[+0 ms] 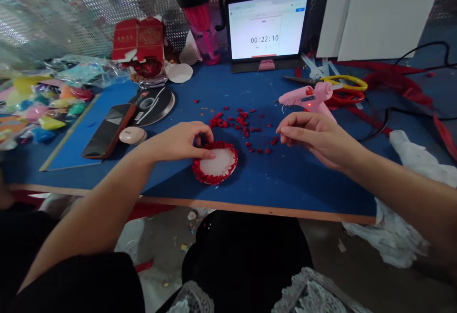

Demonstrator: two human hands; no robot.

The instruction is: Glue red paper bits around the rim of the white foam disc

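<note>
– where did we find the edges, and what room did we have?

– we had the blue table [285, 187] under us, bounded in front by a brown edge strip [267, 211]; a broad stretch of blue ran rightward from the red-rimmed disc [218, 164]; on the left, a phone [109, 130] and a pale rounded case [133, 135] narrowed our side room; a tablet [267, 23] stood at the back; crumpled white material [414, 156] lay by our right forearm.

– and how did the disc lie to our hands?

– it lay at our left hand [191, 141], near the front edge but apart from it; we had the thumb on its white centre and the fingers curled at its far rim, gripping it.

– and our right hand [312, 137]?

– we had it well to the right of the disc, just in front of a pink glue gun [302, 96]; thumb and forefinger were drawn together, but we could not tell whether they pinched anything; loose red pieces [216, 122] lay scattered between our hands, mostly beyond the disc.
</note>
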